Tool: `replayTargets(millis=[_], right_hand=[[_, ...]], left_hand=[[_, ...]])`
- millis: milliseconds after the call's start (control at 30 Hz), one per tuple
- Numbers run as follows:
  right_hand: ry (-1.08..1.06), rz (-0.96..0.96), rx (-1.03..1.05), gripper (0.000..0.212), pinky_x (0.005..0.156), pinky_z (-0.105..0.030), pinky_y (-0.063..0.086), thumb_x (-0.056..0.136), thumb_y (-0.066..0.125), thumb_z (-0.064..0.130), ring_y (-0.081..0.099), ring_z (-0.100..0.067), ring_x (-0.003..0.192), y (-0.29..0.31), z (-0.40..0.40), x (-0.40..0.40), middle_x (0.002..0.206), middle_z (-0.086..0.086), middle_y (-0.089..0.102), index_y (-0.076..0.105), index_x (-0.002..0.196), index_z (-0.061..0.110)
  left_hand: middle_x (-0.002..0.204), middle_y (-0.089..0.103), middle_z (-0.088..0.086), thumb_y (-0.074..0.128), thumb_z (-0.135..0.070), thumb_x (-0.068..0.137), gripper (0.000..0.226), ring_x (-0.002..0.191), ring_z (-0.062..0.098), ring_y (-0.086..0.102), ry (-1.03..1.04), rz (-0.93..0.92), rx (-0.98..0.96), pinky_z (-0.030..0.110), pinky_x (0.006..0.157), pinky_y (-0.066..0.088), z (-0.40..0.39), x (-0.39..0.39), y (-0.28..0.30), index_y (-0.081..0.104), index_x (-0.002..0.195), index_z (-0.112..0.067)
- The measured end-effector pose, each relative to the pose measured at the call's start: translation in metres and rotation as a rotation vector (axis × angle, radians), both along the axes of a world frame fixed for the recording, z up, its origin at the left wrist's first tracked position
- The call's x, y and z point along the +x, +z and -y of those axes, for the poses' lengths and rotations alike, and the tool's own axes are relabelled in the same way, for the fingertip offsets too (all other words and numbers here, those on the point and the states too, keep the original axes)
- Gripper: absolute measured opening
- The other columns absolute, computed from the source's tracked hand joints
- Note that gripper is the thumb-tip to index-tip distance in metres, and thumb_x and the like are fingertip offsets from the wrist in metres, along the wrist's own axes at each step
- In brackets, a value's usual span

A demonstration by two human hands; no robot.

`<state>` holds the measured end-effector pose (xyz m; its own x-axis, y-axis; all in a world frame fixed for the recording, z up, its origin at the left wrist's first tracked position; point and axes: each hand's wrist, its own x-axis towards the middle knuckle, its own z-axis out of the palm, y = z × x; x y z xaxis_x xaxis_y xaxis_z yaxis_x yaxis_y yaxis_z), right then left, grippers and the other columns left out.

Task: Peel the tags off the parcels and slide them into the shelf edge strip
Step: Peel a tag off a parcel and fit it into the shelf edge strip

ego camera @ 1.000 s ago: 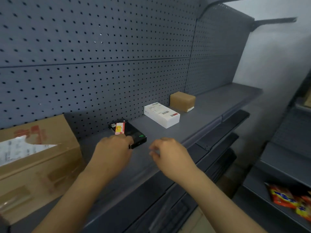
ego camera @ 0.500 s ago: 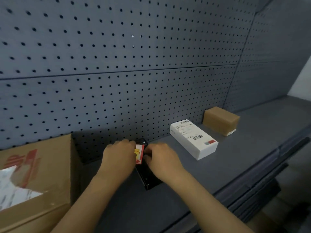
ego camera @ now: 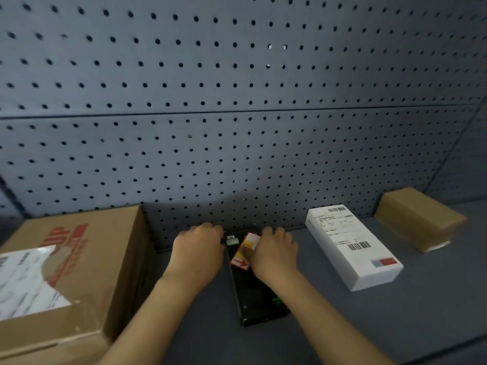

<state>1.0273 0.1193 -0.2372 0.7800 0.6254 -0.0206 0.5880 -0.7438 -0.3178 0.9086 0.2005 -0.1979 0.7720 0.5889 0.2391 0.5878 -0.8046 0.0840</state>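
Note:
A flat black parcel [ego camera: 259, 299] lies on the grey shelf [ego camera: 382, 325], its far end near the back wall. On its far half sits a red and yellow tag [ego camera: 240, 260], whose upper end looks lifted off the surface. My right hand [ego camera: 275, 255] pinches that raised end with thumb and fingers. My left hand [ego camera: 197, 255] is curled against the parcel's far left corner and holds it down. A small white and green sticker [ego camera: 232, 240] shows between my hands. The shelf edge strip is out of view.
A large cardboard carton [ego camera: 87, 259] with a torn white label stands close on the left. To the right lie a white parcel [ego camera: 353, 250] with barcodes and a small brown taped parcel [ego camera: 419, 219]. A grey pegboard wall [ego camera: 237, 127] closes the back.
My right hand came in from the shelf front onto the tag and took hold of it. The tag's far end has come up. My view has closed in on the shelf.

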Motion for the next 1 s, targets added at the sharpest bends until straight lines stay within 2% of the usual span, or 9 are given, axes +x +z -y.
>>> replayTargets(millis=[167, 300, 467, 533, 567, 667, 733, 867, 1000], right_hand=[[-0.037, -0.077, -0.057, 0.046, 0.092, -0.036, 0.037, 0.087, 0.053, 0.05, 0.05, -0.027, 0.113, 0.008, 0.013, 0.014, 0.121, -0.009, 0.058, 0.053, 0.115, 0.013], [0.06, -0.166, 0.102, 0.039, 0.091, -0.04, 0.046, 0.087, 0.061, 0.031, 0.057, -0.027, 0.106, 0.014, 0.025, 0.02, 0.116, -0.008, 0.062, 0.046, 0.12, 0.016], [0.157, -0.213, 0.406, 0.064, 0.074, -0.033, 0.054, 0.088, 0.061, 0.01, 0.061, -0.021, 0.094, 0.014, 0.039, 0.022, 0.112, -0.007, 0.061, 0.028, 0.142, 0.024], [0.195, -0.178, 0.486, 0.065, 0.068, -0.028, 0.051, 0.087, 0.062, 0.009, 0.062, -0.017, 0.088, 0.016, 0.044, 0.019, 0.105, -0.004, 0.063, 0.03, 0.141, 0.024], [0.218, -0.143, 0.514, 0.059, 0.067, -0.028, 0.05, 0.086, 0.063, 0.01, 0.062, -0.016, 0.086, 0.018, 0.046, 0.017, 0.101, -0.001, 0.065, 0.037, 0.137, 0.023], [0.278, -0.067, 0.58, 0.026, 0.068, -0.035, 0.055, 0.085, 0.067, 0.015, 0.064, -0.012, 0.078, 0.027, 0.053, 0.001, 0.088, 0.004, 0.069, 0.062, 0.109, 0.022], [0.316, -0.059, 0.584, 0.016, 0.069, -0.038, 0.056, 0.085, 0.066, 0.017, 0.064, -0.011, 0.076, 0.034, 0.059, -0.015, 0.087, 0.004, 0.07, 0.065, 0.1, 0.022], [0.431, -0.071, 0.518, 0.024, 0.077, -0.038, 0.055, 0.087, 0.059, 0.008, 0.063, -0.015, 0.09, 0.043, 0.066, -0.057, 0.103, -0.002, 0.068, 0.062, 0.106, 0.021], [0.442, -0.073, 0.502, 0.031, 0.081, -0.038, 0.053, 0.085, 0.057, 0.0, 0.061, -0.016, 0.095, 0.047, 0.073, -0.113, 0.107, -0.002, 0.067, 0.062, 0.109, 0.02]], left_hand=[[0.108, 0.063, 0.0, 0.05, -0.032, 0.092, 0.021, 0.096, 0.019, 0.061, 0.01, -0.023, -0.014, 0.032, 0.078, 0.049, 0.005, 0.0, 0.0, 0.059, 0.108, -0.023], [0.109, 0.063, -0.001, 0.047, -0.029, 0.092, 0.021, 0.096, 0.02, 0.062, 0.03, -0.015, -0.007, 0.033, 0.079, 0.05, 0.013, 0.0, 0.004, 0.059, 0.109, -0.023], [0.105, 0.063, -0.003, 0.045, -0.028, 0.093, 0.019, 0.093, 0.018, 0.061, 0.028, 0.01, 0.014, 0.029, 0.074, 0.048, 0.027, -0.003, 0.004, 0.059, 0.105, -0.023], [0.107, 0.062, -0.004, 0.045, -0.027, 0.093, 0.019, 0.095, 0.017, 0.06, 0.009, 0.019, 0.009, 0.029, 0.075, 0.049, 0.034, -0.006, 0.005, 0.059, 0.106, -0.024], [0.109, 0.062, -0.003, 0.045, -0.027, 0.093, 0.02, 0.097, 0.017, 0.06, 0.002, 0.021, 0.008, 0.03, 0.077, 0.05, 0.038, -0.007, 0.006, 0.058, 0.108, -0.024], [0.114, 0.06, -0.003, 0.045, -0.027, 0.094, 0.022, 0.102, 0.018, 0.059, -0.017, 0.031, 0.023, 0.031, 0.079, 0.049, 0.05, -0.015, 0.014, 0.056, 0.113, -0.026], [0.113, 0.06, -0.003, 0.046, -0.029, 0.094, 0.023, 0.102, 0.018, 0.059, -0.051, 0.05, 0.034, 0.031, 0.08, 0.048, 0.058, -0.027, 0.02, 0.054, 0.115, -0.027], [0.11, 0.06, -0.007, 0.045, -0.031, 0.093, 0.025, 0.098, 0.015, 0.059, -0.14, 0.14, 0.05, 0.029, 0.079, 0.048, 0.072, -0.068, 0.034, 0.054, 0.117, -0.03], [0.111, 0.059, -0.007, 0.043, -0.032, 0.093, 0.026, 0.1, 0.016, 0.059, -0.224, 0.158, 0.047, 0.032, 0.081, 0.05, 0.076, -0.127, 0.038, 0.053, 0.117, -0.03]])
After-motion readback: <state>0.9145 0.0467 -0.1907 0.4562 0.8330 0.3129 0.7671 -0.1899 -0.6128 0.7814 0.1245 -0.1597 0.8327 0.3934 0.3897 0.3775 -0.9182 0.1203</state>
